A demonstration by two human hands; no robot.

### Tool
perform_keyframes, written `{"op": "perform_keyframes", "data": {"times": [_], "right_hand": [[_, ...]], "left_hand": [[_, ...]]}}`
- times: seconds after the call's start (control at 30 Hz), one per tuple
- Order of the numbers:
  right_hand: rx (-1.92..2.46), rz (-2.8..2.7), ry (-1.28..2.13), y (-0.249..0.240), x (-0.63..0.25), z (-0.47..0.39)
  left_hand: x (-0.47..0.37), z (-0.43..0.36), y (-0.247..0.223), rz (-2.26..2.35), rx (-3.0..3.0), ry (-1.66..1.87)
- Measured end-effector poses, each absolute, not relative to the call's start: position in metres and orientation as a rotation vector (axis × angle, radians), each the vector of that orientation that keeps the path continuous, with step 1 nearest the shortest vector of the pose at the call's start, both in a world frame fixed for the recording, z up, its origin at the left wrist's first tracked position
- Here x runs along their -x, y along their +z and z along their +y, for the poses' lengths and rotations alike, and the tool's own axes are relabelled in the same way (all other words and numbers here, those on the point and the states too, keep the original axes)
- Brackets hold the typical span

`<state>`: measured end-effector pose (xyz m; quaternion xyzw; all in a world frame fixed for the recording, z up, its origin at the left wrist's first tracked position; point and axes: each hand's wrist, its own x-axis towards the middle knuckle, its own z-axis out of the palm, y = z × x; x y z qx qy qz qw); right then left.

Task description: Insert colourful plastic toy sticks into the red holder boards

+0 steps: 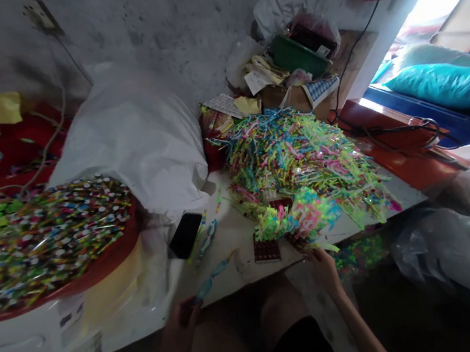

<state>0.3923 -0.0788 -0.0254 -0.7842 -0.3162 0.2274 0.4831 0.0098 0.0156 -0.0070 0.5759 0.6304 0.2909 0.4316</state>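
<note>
My left hand (182, 320) is at the table's front edge, its fingers closed on one end of a light-blue plastic strip (205, 287) with a stick-like tip. To the right, my right hand (322, 266) has its fingers curled at the table edge, beside a yellow-green strip (326, 247) and a dark red molded tray; what its fingertips hold is too small to tell. Another dark red tray (266, 252) lies between the hands. Just beyond my right hand is a loose bunch of coloured plastic pieces (311, 214). Similar strips (208, 239) lie beside a black phone (185, 235).
A large heap of colourful strips (289, 156) covers the table's right part. At left stands a red basin (132, 238) full of small wrapped pieces, with a big white sack (139, 125) behind it. A green container (287, 53) and papers sit at the back. Clear plastic bags (446, 262) lie right.
</note>
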Motion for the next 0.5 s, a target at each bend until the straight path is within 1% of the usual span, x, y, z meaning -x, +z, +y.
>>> {"op": "perform_keyframes", "data": {"times": [0.2, 0.33, 0.5], "right_hand": [[2.053, -0.823, 0.536, -0.012, -0.391, -0.076], [2.122, -0.853, 0.631, -0.004, -0.399, -0.066], [2.056, -0.796, 0.796, 0.008, -0.402, -0.050]], "left_hand": [[-0.018, 0.015, -0.002, 1.588, -1.436, 0.766], [-0.023, 0.015, 0.005, 1.564, -1.413, 0.790], [-0.024, 0.013, 0.017, 1.546, -1.399, 0.757]]}}
